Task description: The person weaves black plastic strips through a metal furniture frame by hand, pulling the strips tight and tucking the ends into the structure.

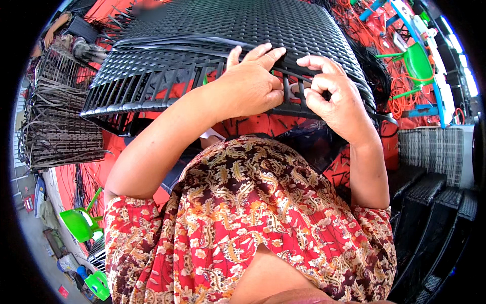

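A large black woven wicker panel [283,25] lies tilted in front of me, its near side an open row of bars. Long loose black plastic strips [187,39] run across the weave and pass under my left hand [253,83]. Three fingers of that hand reach over the weave, while thumb and another finger close near the bars. Just right of it, my right hand [336,101] has thumb and fingers curled into a ring at the panel's near edge, with one finger reaching left. Whatever lies in its pinch is hidden.
Red sheeting [121,147] with black scraps covers the floor. Grey woven pieces [61,111] are stacked on the left. Green plastic chairs [417,63] stand at the right and lower left. Black woven pieces [430,197] are at the lower right, near a grey woven panel [430,147].
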`<move>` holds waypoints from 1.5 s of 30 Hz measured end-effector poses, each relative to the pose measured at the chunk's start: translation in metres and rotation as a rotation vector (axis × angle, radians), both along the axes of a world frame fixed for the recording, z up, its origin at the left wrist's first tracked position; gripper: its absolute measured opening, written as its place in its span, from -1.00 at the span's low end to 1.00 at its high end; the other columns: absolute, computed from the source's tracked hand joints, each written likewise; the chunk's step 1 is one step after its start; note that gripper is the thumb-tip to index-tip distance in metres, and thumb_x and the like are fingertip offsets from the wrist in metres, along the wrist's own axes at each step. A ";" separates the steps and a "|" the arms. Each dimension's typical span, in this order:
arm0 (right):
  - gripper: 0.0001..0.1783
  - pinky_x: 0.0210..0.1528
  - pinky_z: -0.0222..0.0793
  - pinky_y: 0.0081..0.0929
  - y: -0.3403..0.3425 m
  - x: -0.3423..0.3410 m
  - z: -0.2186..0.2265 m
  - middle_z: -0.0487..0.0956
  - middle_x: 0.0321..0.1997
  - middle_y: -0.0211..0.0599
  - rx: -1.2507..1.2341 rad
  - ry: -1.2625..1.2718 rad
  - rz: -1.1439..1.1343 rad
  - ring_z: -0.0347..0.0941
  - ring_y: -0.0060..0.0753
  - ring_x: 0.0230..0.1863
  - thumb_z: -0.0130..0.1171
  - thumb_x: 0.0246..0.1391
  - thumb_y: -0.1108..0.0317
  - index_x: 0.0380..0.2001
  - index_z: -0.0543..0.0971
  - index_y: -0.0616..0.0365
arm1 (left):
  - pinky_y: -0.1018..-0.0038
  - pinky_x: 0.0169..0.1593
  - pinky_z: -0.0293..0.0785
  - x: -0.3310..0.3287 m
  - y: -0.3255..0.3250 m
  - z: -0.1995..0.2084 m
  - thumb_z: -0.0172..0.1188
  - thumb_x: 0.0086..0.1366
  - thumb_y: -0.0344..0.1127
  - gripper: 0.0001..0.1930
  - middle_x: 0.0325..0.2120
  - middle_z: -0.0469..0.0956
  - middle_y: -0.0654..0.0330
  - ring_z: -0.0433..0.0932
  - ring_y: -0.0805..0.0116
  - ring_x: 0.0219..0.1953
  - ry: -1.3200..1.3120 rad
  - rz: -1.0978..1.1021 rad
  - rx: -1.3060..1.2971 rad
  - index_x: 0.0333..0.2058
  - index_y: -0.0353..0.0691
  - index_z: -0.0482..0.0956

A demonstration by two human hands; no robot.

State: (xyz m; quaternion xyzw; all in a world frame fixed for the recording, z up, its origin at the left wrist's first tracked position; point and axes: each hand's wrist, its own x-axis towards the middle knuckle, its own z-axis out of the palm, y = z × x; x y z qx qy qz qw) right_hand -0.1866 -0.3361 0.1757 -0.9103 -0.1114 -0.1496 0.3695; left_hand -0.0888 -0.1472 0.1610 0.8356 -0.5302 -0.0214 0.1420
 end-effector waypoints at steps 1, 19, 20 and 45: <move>-0.78 0.07 0.24 -0.30 0.003 0.008 0.000 0.47 0.01 -0.11 0.027 0.010 0.053 0.35 -0.08 0.01 0.20 -0.13 0.46 -0.66 0.36 0.25 | -0.18 0.19 -0.04 0.008 0.005 0.000 0.07 0.15 -0.11 -0.77 0.25 0.12 -0.04 0.00 -0.03 0.33 -0.006 -0.008 -0.018 -0.36 -0.04 0.64; -0.84 0.14 0.15 -0.18 0.032 -0.020 0.015 0.41 0.05 -0.05 -0.216 -0.151 -0.034 0.30 0.00 0.08 0.23 -0.08 0.40 -0.42 0.55 0.26 | 0.37 0.04 0.34 -0.004 -0.003 0.000 0.16 -0.03 -0.25 -0.82 0.11 0.30 -0.10 0.40 0.06 0.05 0.708 -0.075 -0.454 -0.57 -0.23 0.63; -0.86 0.15 0.14 -0.18 0.034 -0.018 0.015 0.41 0.06 -0.05 -0.183 -0.155 -0.017 0.29 0.00 0.09 0.23 -0.07 0.40 -0.44 0.55 0.26 | 0.33 0.07 0.31 -0.005 0.000 0.000 0.18 -0.01 -0.28 -0.85 0.10 0.30 -0.12 0.38 0.07 0.07 0.609 -0.102 -0.520 -0.57 -0.24 0.61; -0.78 -0.51 0.22 -0.55 0.036 -0.004 -0.011 0.43 -0.64 -0.44 0.328 0.244 0.012 0.26 -0.67 -0.61 0.23 -0.07 0.53 -0.37 0.39 0.17 | -0.32 0.19 -0.28 0.011 0.030 -0.006 0.10 0.19 -0.02 -0.76 0.31 0.01 0.06 -0.14 -0.06 0.36 0.286 -0.045 0.049 -0.28 0.06 0.62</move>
